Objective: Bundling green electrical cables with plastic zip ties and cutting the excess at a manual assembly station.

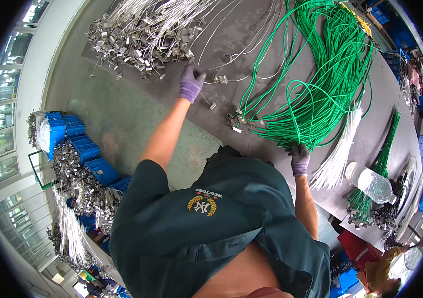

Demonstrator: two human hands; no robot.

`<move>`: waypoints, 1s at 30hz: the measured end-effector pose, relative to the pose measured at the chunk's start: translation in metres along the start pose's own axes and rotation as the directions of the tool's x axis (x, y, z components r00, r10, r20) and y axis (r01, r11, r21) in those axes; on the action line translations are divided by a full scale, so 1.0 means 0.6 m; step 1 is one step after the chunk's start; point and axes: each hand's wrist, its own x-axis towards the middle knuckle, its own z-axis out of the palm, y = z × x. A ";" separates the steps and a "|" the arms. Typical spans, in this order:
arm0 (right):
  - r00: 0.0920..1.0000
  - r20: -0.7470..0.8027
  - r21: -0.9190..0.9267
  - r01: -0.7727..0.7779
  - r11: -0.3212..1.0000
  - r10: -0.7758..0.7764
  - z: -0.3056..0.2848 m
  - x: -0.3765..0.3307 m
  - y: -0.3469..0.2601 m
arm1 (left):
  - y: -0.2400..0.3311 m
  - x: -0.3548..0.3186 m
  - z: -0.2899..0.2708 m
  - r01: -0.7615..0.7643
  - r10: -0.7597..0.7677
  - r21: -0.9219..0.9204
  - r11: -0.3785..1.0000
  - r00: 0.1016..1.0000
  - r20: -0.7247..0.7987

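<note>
My left hand (190, 84), in a purple glove with grey fingertips, is closed at the near edge of the grey table (154, 93). A thin white cable (217, 66) runs up to its pinched fingers. Just beside it lies a small metal connector (220, 79). Beyond is a large heap of white cables (164, 30) with metal connectors (127, 47). My right hand (299, 161), gloved alike, has its fingers closed on the near ends of a thick bundle of green cables (328, 84). More connectors (239, 119) sit left of that bundle, at the ends of several green cables.
Right of my right hand are a white cable bundle (338, 151), a clear plastic bottle (370, 183) on its side and a smaller green bundle (387, 146). Blue crates (101, 170) and heaped connectors (70, 164) stand at left. Another person (383, 270) is at lower right.
</note>
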 end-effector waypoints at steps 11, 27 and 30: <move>1.000 0.021 0.008 0.019 1.000 -0.019 0.000 0.000 -0.011 | -0.037 -0.064 0.019 0.474 -0.476 -0.050 0.879 0.872 -0.114; 0.892 0.173 -0.397 0.452 0.799 -0.419 0.010 0.010 -0.016 | 0.106 -0.107 -0.043 0.335 -0.345 0.084 0.939 0.904 0.252; 0.920 0.179 -0.259 0.385 0.886 -0.347 0.004 0.005 -0.024 | 0.083 -0.102 -0.029 0.255 -0.247 -0.091 0.963 0.965 0.093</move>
